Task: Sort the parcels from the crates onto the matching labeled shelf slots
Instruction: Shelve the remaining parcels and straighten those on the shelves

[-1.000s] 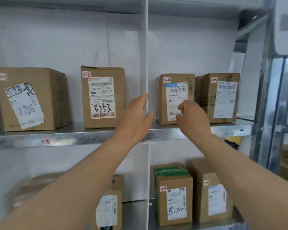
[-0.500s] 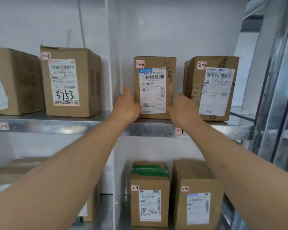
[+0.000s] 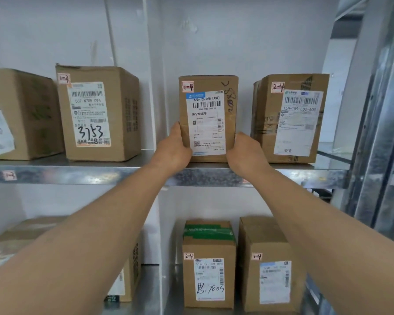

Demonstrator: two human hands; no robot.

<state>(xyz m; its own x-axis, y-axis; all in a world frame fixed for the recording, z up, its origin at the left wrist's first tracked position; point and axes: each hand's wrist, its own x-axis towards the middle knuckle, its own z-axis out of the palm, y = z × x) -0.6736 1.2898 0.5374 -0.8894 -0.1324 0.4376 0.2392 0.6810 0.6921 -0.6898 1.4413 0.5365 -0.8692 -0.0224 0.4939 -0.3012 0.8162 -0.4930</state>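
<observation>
A brown cardboard parcel [image 3: 207, 117] tagged 1-4, with a white shipping label, stands upright on the upper metal shelf [image 3: 77, 172], right of the white divider. My left hand [image 3: 174, 150] grips its lower left side. My right hand [image 3: 246, 152] grips its lower right side. To its right stands a parcel [image 3: 290, 118] tagged 2-4. On the lower shelf stand a green-taped parcel [image 3: 208, 264] tagged 2-4 and a parcel [image 3: 270, 267] tagged 1-4.
Left of the white divider [image 3: 154, 76], a parcel [image 3: 96, 113] tagged 1-3 and marked 3753 stands beside another box [image 3: 21, 114] at the far left. A shelf-edge tag [image 3: 9, 175] reads 1-3. Metal uprights [image 3: 378, 133] close the right side.
Both hands came from in front of the divider to the sides of the 1-4 parcel and took hold of it. The view has moved closer and to the right.
</observation>
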